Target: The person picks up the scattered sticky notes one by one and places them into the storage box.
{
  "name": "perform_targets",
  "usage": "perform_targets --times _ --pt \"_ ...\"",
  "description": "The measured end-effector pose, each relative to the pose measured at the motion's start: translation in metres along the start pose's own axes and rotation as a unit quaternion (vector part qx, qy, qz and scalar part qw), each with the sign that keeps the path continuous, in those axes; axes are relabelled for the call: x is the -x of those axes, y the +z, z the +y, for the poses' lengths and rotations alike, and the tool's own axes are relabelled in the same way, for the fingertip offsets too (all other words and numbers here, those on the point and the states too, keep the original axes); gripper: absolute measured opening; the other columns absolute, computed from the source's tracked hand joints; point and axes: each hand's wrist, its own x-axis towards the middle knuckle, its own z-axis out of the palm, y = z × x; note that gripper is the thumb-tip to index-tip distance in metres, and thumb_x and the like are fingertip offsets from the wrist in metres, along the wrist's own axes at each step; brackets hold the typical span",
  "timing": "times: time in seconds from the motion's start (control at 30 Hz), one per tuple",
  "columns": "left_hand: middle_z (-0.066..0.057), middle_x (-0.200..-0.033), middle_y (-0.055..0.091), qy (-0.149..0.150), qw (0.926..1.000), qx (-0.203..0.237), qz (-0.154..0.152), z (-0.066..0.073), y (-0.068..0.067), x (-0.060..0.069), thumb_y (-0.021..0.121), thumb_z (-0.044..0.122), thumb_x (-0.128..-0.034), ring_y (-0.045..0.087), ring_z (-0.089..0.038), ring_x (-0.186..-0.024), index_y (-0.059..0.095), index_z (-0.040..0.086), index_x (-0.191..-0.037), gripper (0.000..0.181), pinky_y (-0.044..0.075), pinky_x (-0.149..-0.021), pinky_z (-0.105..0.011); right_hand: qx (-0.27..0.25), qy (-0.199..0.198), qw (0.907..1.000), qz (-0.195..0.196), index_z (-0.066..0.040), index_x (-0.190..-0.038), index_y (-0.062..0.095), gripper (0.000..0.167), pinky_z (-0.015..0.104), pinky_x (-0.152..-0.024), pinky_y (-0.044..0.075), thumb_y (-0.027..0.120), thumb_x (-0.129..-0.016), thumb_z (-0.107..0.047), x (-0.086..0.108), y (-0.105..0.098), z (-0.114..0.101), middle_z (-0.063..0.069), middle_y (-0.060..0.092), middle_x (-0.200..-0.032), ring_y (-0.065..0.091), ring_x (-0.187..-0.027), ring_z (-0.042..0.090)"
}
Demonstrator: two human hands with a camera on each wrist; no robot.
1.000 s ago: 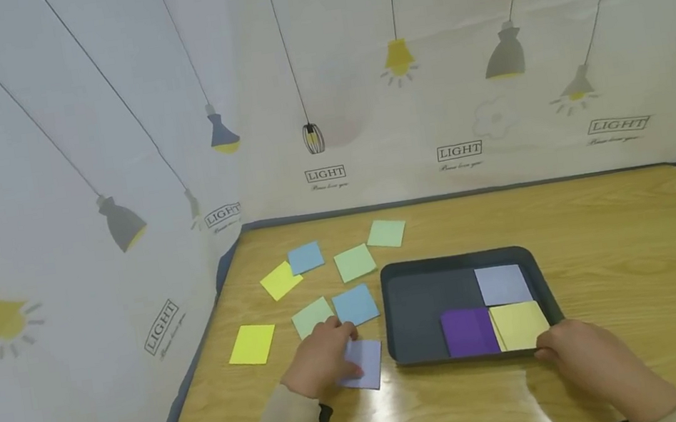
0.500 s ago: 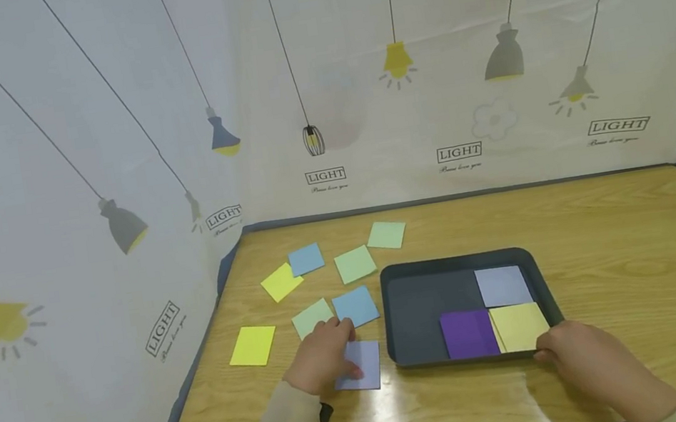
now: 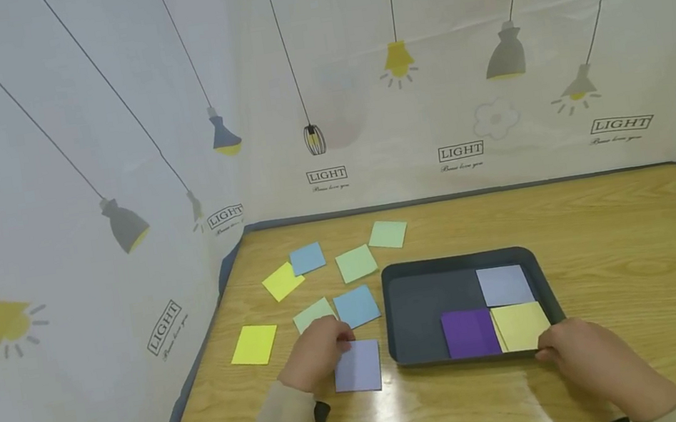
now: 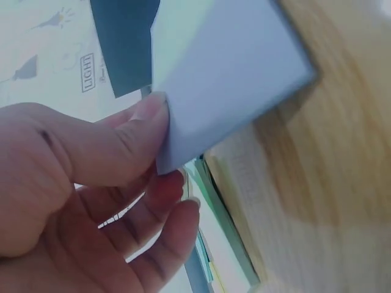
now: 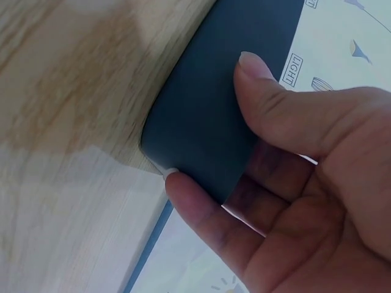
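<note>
Evidently the lilac square (image 3: 359, 374) is pinched at one corner by the left hand (image 3: 314, 355), thumb on its face and fingers behind; it lies on the side toward the bench's near edge, and whether any of it touches the wood I cannot tell. Just beyond that hand is a near green square (image 3: 313, 312), partly covered by it in the head view, with a near blue square (image 3: 356, 306) close at its right.

To the right of the lilac square, apart from it, sits a dark tray (image 3: 428, 299). The right hand (image 3: 599, 360) grips the tray's near right corner, thumb against the wall. Inside, a pale lilac square (image 3: 504, 285) fills the far right corner, a pale yellow square (image 3: 523, 326) the near right one, and a purple square (image 3: 470, 333) stands next to the yellow along the near wall.

Toward the left edge of the bench (image 3: 641, 247) lies a bright yellow square (image 3: 254, 345). Nearer its far left corner, a far blue square (image 3: 307, 258) overlaps another yellow square (image 3: 281, 284); two more green squares (image 3: 356, 263) lie between these and the tray, one closer to the far edge. Behind that edge rises a wall sheet (image 3: 358, 78) printed with hanging lamps.
</note>
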Motion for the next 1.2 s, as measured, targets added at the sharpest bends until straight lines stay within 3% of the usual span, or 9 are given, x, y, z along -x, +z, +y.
perform_targets --times 0.3,0.57,0.73,1.0,1.1,1.2 --pt "-0.005 -0.093 0.076 0.055 0.9967 0.059 -0.009 -0.008 -0.009 -0.002 0.07 0.001 -0.0927 0.069 -0.018 -0.087 0.08 0.007 -0.093 0.012 0.057 -0.075 -0.029 0.002 -0.003 1.0 0.004 -0.022 -0.064 0.063 0.025 0.032 -0.056 0.042 0.081 -0.083 -0.02 0.001 0.0 0.001 -0.011 0.052 -0.062 0.043 -0.06 0.007" --pt "-0.005 -0.096 0.078 0.115 0.9887 0.092 -0.027 -0.007 -0.022 -0.006 0.072 0.001 -0.0913 0.072 -0.019 -0.091 0.081 0.005 -0.096 0.011 0.057 -0.077 -0.026 0.005 -0.005 1.0 0.007 -0.022 -0.064 0.063 0.026 0.033 -0.056 0.043 0.081 -0.083 -0.021 0.001 0.001 0.001 -0.011 0.053 -0.062 0.044 -0.06 0.007" --pt "-0.006 -0.1 0.078 0.113 0.9863 0.114 -0.037 -0.001 -0.03 -0.012 0.071 0.002 -0.0924 0.072 -0.022 -0.095 0.08 0.003 -0.102 0.013 0.057 -0.077 -0.025 0.005 -0.006 0.9999 0.013 -0.022 -0.064 0.063 0.025 0.034 -0.055 0.044 0.081 -0.082 -0.02 0.002 0.002 0.0 -0.01 0.055 -0.062 0.047 -0.06 0.008" --pt "-0.004 -0.104 0.077 0.061 0.9876 0.143 -0.021 0.02 -0.033 -0.026 0.068 0.008 -0.0961 0.07 -0.014 -0.09 0.08 0.012 -0.104 0.015 0.056 -0.073 -0.025 0.008 -0.013 0.9998 0.016 -0.021 -0.065 0.065 0.024 0.033 -0.056 0.044 0.082 -0.081 -0.019 -0.001 0.003 -0.001 -0.01 0.055 -0.062 0.046 -0.059 0.008" --pt "-0.004 -0.104 0.077 0.053 0.9887 0.14 -0.013 0.031 -0.033 -0.036 0.068 0.01 -0.0967 0.069 -0.012 -0.088 0.08 0.013 -0.103 0.014 0.056 -0.072 -0.023 0.007 -0.008 0.9999 0.011 -0.021 -0.064 0.064 0.025 0.033 -0.056 0.043 0.082 -0.081 -0.018 0.0 0.003 -0.001 -0.011 0.054 -0.061 0.045 -0.059 0.008" --pt "-0.004 -0.104 0.077 0.063 0.9908 0.12 -0.002 0.044 -0.031 -0.047 0.068 0.01 -0.0968 0.07 -0.013 -0.091 0.08 0.012 -0.103 0.014 0.056 -0.075 -0.024 0.003 -0.002 1.0 0.005 -0.022 -0.064 0.064 0.025 0.033 -0.056 0.043 0.082 -0.081 -0.018 0.0 0.004 0.0 -0.011 0.054 -0.062 0.045 -0.059 0.009"
